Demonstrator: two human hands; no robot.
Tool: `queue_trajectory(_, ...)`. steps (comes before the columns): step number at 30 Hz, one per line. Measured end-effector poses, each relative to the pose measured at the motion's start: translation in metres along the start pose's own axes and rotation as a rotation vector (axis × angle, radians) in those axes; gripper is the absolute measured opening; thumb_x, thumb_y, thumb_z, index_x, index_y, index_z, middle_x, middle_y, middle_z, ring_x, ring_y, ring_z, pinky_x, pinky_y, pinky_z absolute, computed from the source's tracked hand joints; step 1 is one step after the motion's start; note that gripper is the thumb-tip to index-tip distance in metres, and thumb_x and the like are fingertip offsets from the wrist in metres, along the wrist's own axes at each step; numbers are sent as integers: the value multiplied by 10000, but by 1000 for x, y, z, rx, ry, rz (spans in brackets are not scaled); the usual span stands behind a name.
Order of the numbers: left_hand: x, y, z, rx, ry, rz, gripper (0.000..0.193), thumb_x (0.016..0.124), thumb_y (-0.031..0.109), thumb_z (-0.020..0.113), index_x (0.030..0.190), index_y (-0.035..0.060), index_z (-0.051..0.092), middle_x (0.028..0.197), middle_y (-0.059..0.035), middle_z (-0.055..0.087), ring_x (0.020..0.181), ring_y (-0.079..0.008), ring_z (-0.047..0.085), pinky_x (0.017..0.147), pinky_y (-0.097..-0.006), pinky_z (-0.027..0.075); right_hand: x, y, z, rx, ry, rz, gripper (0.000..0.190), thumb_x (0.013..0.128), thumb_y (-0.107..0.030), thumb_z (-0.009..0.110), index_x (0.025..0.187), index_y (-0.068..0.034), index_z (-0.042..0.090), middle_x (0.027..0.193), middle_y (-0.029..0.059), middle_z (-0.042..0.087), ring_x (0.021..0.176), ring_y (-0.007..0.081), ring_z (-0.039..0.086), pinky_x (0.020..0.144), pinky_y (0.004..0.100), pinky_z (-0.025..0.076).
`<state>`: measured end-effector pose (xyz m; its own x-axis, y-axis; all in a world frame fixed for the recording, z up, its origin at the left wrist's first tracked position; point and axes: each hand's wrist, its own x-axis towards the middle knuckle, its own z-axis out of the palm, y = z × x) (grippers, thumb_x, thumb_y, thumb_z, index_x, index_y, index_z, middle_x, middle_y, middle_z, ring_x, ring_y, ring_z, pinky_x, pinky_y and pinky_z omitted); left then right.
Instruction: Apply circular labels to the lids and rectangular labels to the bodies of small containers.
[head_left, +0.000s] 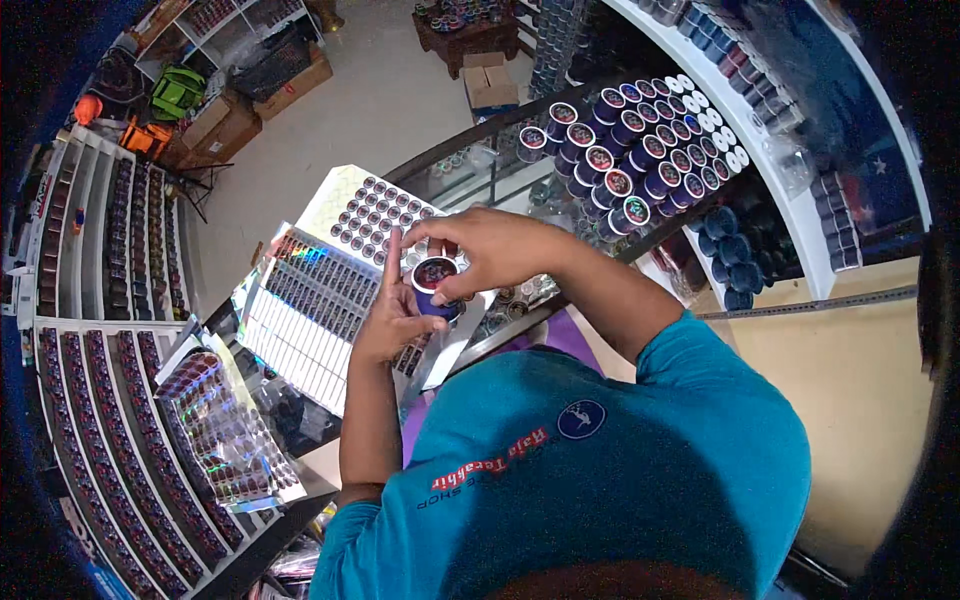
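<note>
Between my two hands is a dark blue spool (435, 279) with a round dark-red label on its white-rimmed top. My right hand (487, 251) grips its upper part, the thumb on the label's edge. My left hand (394, 315) supports its left and lower side, with the index finger pointing out. Beneath my hands lie a sheet of round stickers (375, 210) and a sheet of small rectangular labels (322, 292) with a shiny holographic part. Some of both sheets is hidden by my hands.
Many stacked blue spools (619, 182) stand in rows at the right of the glass counter (450, 191), some with plain white tops. More shiny sticker sheets (225, 435) lie at lower left. Filled display racks (112, 420) line the left side; cardboard boxes (221, 127) stand beyond on the floor.
</note>
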<state>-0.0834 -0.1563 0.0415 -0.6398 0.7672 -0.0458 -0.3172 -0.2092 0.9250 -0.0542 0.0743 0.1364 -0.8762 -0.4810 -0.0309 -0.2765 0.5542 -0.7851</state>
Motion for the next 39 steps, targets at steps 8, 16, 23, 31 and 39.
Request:
queue_trajectory(8, 96, -41, 46, -9, -45, 116, 1401, 646, -31, 855, 1590, 226, -147, 1603, -232, 221, 1470, -304, 291, 1193, -429, 239, -20, 47, -104, -461, -81, -46, 680, 743, -376, 739, 1340, -87, 589, 1057, 145, 701, 1016, 329, 663, 979, 430, 439)
queue_trajectory(16, 78, -138, 34, 1461, 642, -74, 853, 846, 493, 701, 1515, 90, 359, 1570, -296, 265, 1441, -509, 240, 1136, -681, 146, 1, 204, -162, -843, 283, 51, 633, 764, -401, 745, 1319, -130, 604, 1246, 192, 646, 1215, 372, 574, 1081, 513, 391)
queue_trajectory(23, 30, -159, 54, 1591, 647, -384, 804, 869, 589, 633, 1519, 181, 393, 1642, -185, 177, 1509, -436, 118, 1088, -779, 87, -2, 240, -163, -720, 110, 222, 557, 780, -356, 761, 1272, -134, 626, 1230, 179, 658, 1193, 357, 593, 1014, 505, 460)
queue_trajectory(31, 21, -159, 51, 1564, 627, -411, 784, 881, 594, 617, 1522, 201, 395, 1644, -166, 184, 1521, -411, 111, 1099, -770, 87, -5, 240, -162, -812, 103, 157, 567, 774, -348, 752, 1290, -148, 628, 1235, 150, 665, 1170, 343, 615, 1016, 484, 466)
queue_trajectory(39, 13, -156, 55, 1557, 611, -472, 783, 884, 598, 614, 1523, 199, 399, 1640, -187, 194, 1517, -422, 128, 1109, -758, 74, 0, 242, -160, -738, 9, 258, 555, 779, -399, 736, 1269, -158, 636, 1276, 122, 653, 1219, 323, 588, 1148, 702, 114)
